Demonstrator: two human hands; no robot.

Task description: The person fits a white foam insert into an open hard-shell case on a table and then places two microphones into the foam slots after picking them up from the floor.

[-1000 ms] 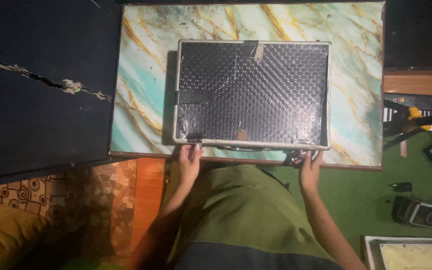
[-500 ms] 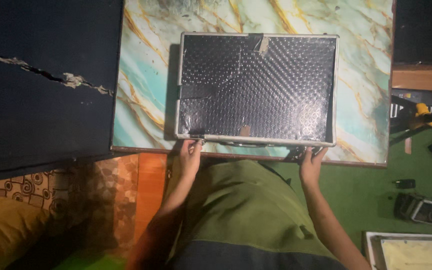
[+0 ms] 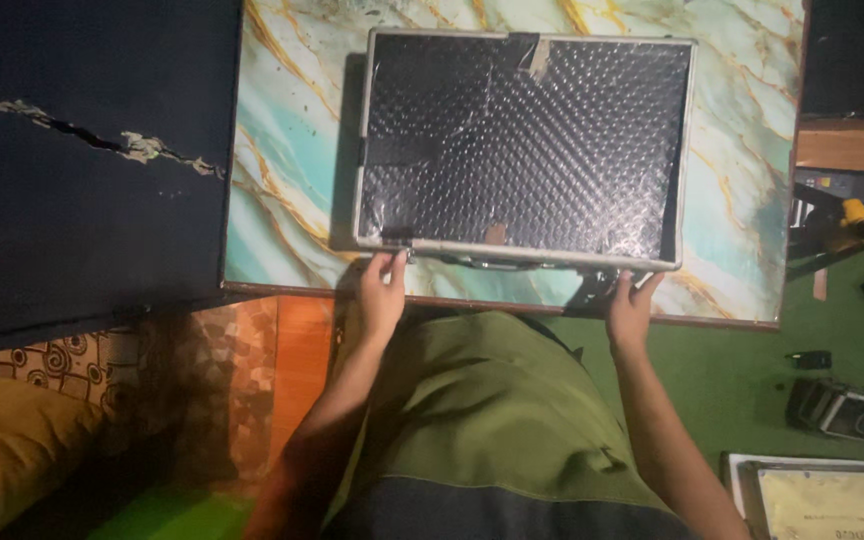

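1. Hands first: left hand (image 3: 382,290) and right hand (image 3: 632,305) both sit at the near edge of a flat aluminium-framed case (image 3: 524,150) with a black diamond-textured lid. The case lies flat on a marble-patterned table (image 3: 282,180) in teal, white and gold.

2. Grip state: left fingertips are pressed together on what looks like a small latch at the near-left corner of the case frame. Right fingers are curled on the near-right corner, probably on the matching latch, but it's dark there and I can't tell exactly what they're pinching.

3. Between the two grips, along the same near edge, there's a carry handle (image 3: 497,264) lying flat against the frame. Neither hand is on it.

4. Farther out from the grips, the lid has a strip of tape (image 3: 530,52) at the far edge and a dark patch (image 3: 397,150) near the left side.

5. If you ask me, doing this well means working both corners evenly, thumbs and fingertips square on the catches, so the frame doesn't twist or slide across the slick tabletop.

6. Off to the right of the right hand, down on the green floor (image 3: 752,370), sits a small boxy camera-like gadget (image 3: 850,412).
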